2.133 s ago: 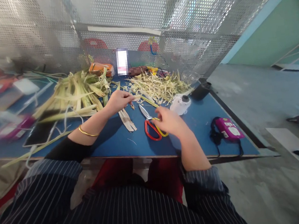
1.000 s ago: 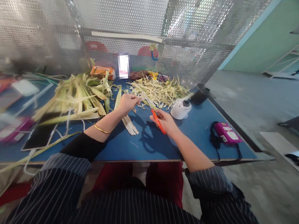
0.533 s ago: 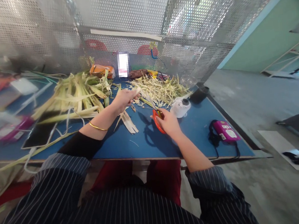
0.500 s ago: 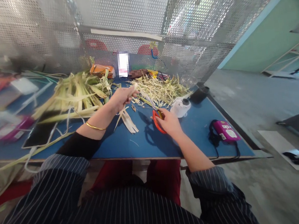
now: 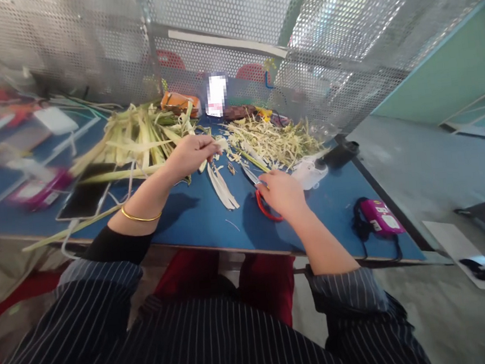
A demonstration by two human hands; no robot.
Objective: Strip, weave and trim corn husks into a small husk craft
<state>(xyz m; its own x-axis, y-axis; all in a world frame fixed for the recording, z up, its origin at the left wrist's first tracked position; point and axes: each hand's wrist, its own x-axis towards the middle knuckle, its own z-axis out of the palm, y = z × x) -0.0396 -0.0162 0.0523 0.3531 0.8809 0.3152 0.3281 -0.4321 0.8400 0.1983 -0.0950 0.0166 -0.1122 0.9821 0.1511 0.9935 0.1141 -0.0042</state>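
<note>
Red-handled scissors (image 5: 263, 204) are in my right hand (image 5: 285, 192), which is closed over the handles low above the blue tabletop (image 5: 186, 221). Their metal blades point away and to the left, at the near edge of a heap of pale shredded strips (image 5: 270, 140). My left hand (image 5: 193, 153) is closed in a pinch, with what looks like a small pale piece of husk (image 5: 221, 144) at the fingertips. Below it lies a split pale strip of husk (image 5: 223, 189). Left of that hand is a bundle of long green-yellow leaves or husks (image 5: 136, 134).
A phone (image 5: 84, 190) with a white cable lies at left. A bright-screened phone (image 5: 217, 95) stands behind, beside an orange packet (image 5: 180, 103). At right are a white plastic bag (image 5: 309, 171), a black cylinder (image 5: 342, 153) and a purple box (image 5: 382, 216) with black straps. Perforated metal panels (image 5: 219, 14) rise behind.
The view has shifted, so the table appears farther right. My right hand has lowered the scissors and turned more over the handles. My left hand has drawn slightly back from the shredded heap.
</note>
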